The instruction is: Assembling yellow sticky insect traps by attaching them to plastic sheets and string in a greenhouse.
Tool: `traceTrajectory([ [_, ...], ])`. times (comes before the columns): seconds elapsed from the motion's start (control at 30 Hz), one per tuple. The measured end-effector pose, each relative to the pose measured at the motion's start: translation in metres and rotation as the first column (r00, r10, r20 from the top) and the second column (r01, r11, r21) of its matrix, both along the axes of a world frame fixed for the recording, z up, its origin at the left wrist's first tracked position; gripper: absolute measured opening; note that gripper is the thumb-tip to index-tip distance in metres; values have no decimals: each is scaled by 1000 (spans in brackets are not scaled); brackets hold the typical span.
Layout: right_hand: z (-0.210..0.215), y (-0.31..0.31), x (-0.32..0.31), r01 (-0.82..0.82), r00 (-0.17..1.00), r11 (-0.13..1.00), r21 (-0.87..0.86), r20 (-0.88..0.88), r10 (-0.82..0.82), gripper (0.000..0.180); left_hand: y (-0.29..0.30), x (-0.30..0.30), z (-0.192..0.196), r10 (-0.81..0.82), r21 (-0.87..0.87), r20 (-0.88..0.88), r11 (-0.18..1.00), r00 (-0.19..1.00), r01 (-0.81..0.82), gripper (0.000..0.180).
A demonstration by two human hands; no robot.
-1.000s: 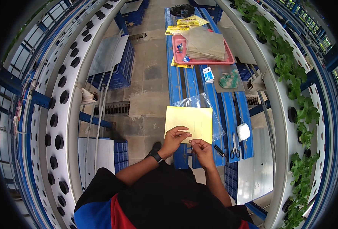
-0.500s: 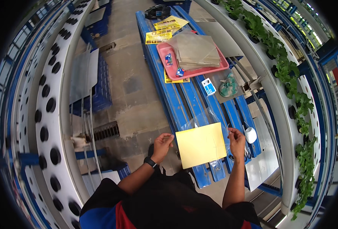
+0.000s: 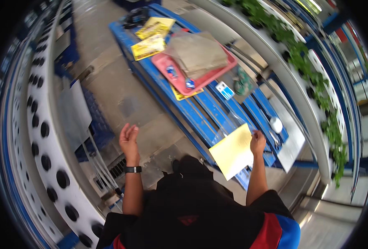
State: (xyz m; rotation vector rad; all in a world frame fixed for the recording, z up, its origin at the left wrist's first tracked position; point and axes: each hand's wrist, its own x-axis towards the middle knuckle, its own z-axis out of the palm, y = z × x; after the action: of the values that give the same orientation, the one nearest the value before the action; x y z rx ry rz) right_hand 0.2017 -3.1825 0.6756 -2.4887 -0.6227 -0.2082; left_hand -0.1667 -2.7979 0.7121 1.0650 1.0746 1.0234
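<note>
A plain pale-yellow sheet [image 3: 231, 152] lies tilted at the near end of the blue slatted bench [image 3: 207, 106], with clear plastic film [image 3: 229, 124] at its far edge. My right hand [image 3: 257, 143] is at the sheet's right edge with fingers pinched together; what is between them is too small to make out. Away to the left, my left hand [image 3: 129, 143] hangs over the floor, empty, its fingers apart. A black watch [image 3: 133, 169] is on that wrist. To the right of my right hand are a white spool-like object [image 3: 276, 124] and scissors [image 3: 275, 139], blurred.
Farther up the bench, a pink tray [image 3: 161, 66] holds a stack of translucent sheets [image 3: 198, 54] and small blue packets. Beside it lie yellow printed packs [image 3: 148, 47], a blue-white card [image 3: 224, 90] and a green bundle [image 3: 243, 85]. White planting channels flank both sides, leafy plants [image 3: 304, 62] on the right.
My left hand has swung left and away from the sheet, its fingers opening. My right hand stays by the sheet's right edge. The whole view has turned, so the bench now slants.
</note>
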Motion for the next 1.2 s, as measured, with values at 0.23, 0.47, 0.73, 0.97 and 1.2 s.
traceTrajectory([
  [0.23,75,28,16,374,894,739,561,-430,-127,16,49,49,-10,-256,-153,-5,956,967,252,21],
  [0.47,244,113,83,96,994,682,725,-107,-26,20,129,114,-4,-497,-115,-98,866,862,486,22],
  [0.73,408,191,160,-279,943,694,664,328,66,21,235,167,2,-510,-55,-110,860,853,507,21],
  [0.97,428,156,135,-33,948,744,668,256,-188,33,283,207,-17,-602,-112,-69,797,796,593,18],
  [1.2,240,173,46,501,856,719,481,-151,-495,15,340,246,-32,-652,48,-70,754,755,655,17],
])
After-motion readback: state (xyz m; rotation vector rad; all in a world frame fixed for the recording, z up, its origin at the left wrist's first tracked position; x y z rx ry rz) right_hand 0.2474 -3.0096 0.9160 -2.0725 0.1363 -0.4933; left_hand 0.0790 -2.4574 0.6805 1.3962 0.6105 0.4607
